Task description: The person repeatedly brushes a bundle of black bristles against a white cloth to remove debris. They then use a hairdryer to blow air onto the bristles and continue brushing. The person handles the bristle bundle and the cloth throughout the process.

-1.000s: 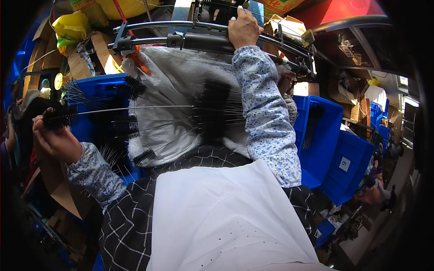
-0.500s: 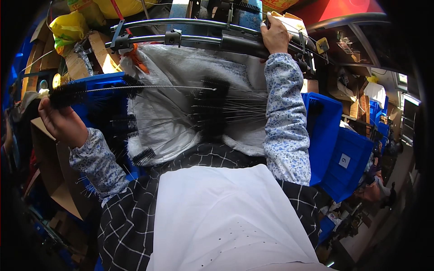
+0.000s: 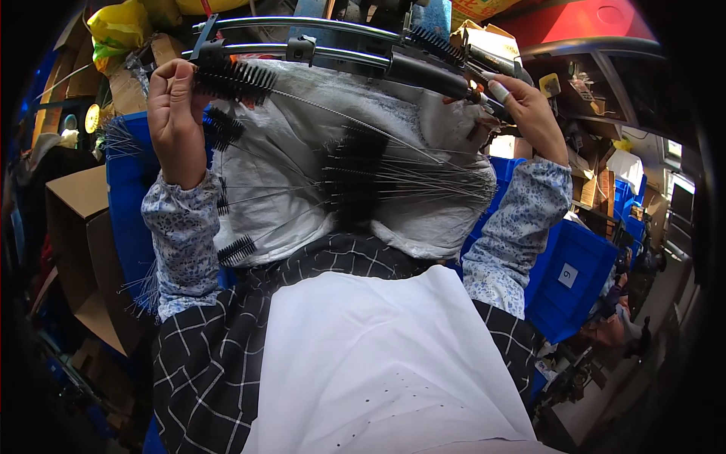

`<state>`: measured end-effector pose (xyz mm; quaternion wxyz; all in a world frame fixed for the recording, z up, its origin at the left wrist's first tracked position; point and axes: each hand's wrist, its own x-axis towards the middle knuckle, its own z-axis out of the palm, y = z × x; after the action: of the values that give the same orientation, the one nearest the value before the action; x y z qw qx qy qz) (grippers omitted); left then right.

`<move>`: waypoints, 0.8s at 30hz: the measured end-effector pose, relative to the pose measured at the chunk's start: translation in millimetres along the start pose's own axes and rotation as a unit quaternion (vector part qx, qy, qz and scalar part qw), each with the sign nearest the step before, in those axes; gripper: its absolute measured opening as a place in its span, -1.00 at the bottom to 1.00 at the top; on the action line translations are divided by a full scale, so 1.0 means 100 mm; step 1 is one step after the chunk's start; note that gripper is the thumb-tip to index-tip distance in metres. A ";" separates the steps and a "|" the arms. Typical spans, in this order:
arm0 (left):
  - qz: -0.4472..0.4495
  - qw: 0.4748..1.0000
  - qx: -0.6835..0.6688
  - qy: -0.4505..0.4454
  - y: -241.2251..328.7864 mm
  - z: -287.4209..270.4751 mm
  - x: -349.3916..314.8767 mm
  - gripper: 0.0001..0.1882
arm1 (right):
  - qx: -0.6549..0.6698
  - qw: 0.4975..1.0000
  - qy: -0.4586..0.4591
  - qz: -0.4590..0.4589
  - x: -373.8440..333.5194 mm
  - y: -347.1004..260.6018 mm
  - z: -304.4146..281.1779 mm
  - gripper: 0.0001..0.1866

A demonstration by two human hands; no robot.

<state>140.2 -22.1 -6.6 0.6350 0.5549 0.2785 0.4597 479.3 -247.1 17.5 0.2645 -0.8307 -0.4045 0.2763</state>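
Observation:
My left hand (image 3: 179, 117) is closed on a black-bristled wire brush (image 3: 236, 80) by its bristled end. The brush's twisted wire stem slants down to the right over a white cloth (image 3: 283, 98) on my lap. At the right end of the machine (image 3: 344, 57), my right hand (image 3: 529, 113), with white wrapping on one finger, pinches the stem end of a second black brush (image 3: 435, 45) lying along the machine. Below, a bundle of similar brushes (image 3: 355, 178) rests on the cloth, their thin stems fanning right. A few loose brushes (image 3: 236, 250) lie at the cloth's left side.
Blue crates (image 3: 571, 280) stand at my right, and another blue bin (image 3: 125, 189) with wire ends sticking out is at my left. Beside that is an open cardboard box (image 3: 83, 189). A yellow bag (image 3: 117, 34) sits far left. The machine's metal rods span the far side.
My left hand has moved right and farther from me, bringing its brush over the cloth. My right hand has come right and nearer, along the machine, with a brush stem at its fingertips.

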 end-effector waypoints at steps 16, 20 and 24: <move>-0.098 0.919 0.382 0.017 -0.68 -1.06 0.10 -0.68 | -0.264 0.891 0.345 -0.134 0.91 -0.06 0.92 -0.75; -0.204 0.907 0.359 -0.080 -0.89 -1.40 0.07 -0.73 | -0.301 0.888 0.335 -0.097 1.09 0.01 0.96 -0.76; -0.211 0.924 0.320 -0.015 -0.84 -1.26 -0.01 -0.77 | -0.273 0.893 0.338 -0.119 1.13 0.09 0.96 -0.75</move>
<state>54.2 36.2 -116.1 0.5101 0.6638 0.5118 0.1930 477.6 -138.5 -84.1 0.1790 -0.8592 -0.4459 -0.1758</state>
